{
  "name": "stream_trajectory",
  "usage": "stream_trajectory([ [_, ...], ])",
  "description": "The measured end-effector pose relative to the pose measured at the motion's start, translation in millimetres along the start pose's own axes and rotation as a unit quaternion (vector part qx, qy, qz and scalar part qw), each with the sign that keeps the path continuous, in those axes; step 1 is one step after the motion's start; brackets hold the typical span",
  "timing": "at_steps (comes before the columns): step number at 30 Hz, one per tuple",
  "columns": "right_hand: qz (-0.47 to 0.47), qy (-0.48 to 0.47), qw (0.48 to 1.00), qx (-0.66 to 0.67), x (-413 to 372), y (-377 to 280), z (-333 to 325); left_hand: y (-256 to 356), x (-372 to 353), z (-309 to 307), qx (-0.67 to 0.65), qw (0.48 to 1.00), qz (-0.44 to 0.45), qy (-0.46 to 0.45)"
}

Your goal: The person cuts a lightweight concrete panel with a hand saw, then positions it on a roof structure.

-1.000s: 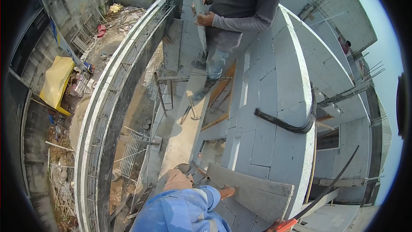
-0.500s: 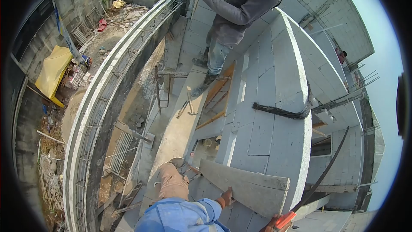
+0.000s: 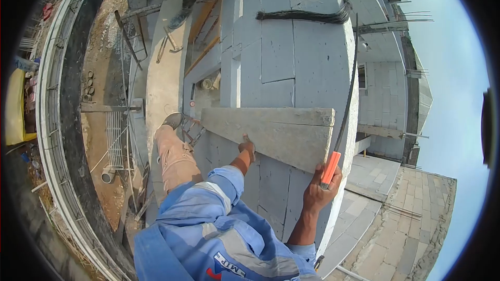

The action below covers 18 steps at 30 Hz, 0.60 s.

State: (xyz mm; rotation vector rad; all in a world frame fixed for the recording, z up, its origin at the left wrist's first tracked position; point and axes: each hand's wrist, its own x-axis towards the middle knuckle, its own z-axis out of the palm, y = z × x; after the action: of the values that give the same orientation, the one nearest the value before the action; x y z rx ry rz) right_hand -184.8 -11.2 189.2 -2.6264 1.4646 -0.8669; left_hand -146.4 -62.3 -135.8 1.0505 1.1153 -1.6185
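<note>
My left hand (image 3: 248, 149) grips the lower edge of a broad grey plank (image 3: 271, 127), one digit lying over its face. The plank spans across in front of the pale grey block wall (image 3: 307, 52), its wider, split end to the right. My right hand (image 3: 320, 191) is closed round the orange handle of a saw (image 3: 331, 169), close beside that wider end. The saw's long, thin, dark blade points upward along the white wall edge. My fingers near the handle overlap the plank's corner.
A co-worker's boot (image 3: 183, 13) stands on the narrow walkway board (image 3: 165, 67), near a hammer (image 3: 173, 40). A bundle of black wires (image 3: 307, 16) hangs over the wall top. To the left is a drop to the ground, beyond it a curved concrete beam (image 3: 46, 104).
My view has tilted down and shifted right. My right hand and the saw's handle have come fully into view, the blade more upright. The co-worker's upper body has left the picture.
</note>
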Motion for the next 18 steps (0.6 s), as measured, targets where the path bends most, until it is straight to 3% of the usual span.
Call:
stream_trajectory([
  [2, 0.043, 0.001, 0.999, 0.018, 1.6, -3.2, -4.7, 1.4, -6.0, -10.5, -0.023, 0.999, 0.001, 0.033],
  [7, 0.015, -0.009, 1.0, 0.019, -1.2, -5.4, -8.5, -3.8, -11.9, -3.0, -0.033, 0.996, -0.011, 0.079],
  [9, 0.05, -0.012, 0.998, 0.024, -2.7, -6.2, -9.1, -4.9, -13.3, -6.4, -0.047, 0.995, -0.004, 0.091],
  [14, 0.008, 0.002, 1.0, -0.029, -2.1, -1.8, -11.1, -1.5, -10.6, -9.2, 0.002, 0.999, -0.001, 0.053],
  [18, 0.078, 0.033, 0.996, 0.021, 0.2, -8.3, -15.5, -4.8, -28.7, -4.6, 0.021, 0.999, 0.027, 0.014],
])
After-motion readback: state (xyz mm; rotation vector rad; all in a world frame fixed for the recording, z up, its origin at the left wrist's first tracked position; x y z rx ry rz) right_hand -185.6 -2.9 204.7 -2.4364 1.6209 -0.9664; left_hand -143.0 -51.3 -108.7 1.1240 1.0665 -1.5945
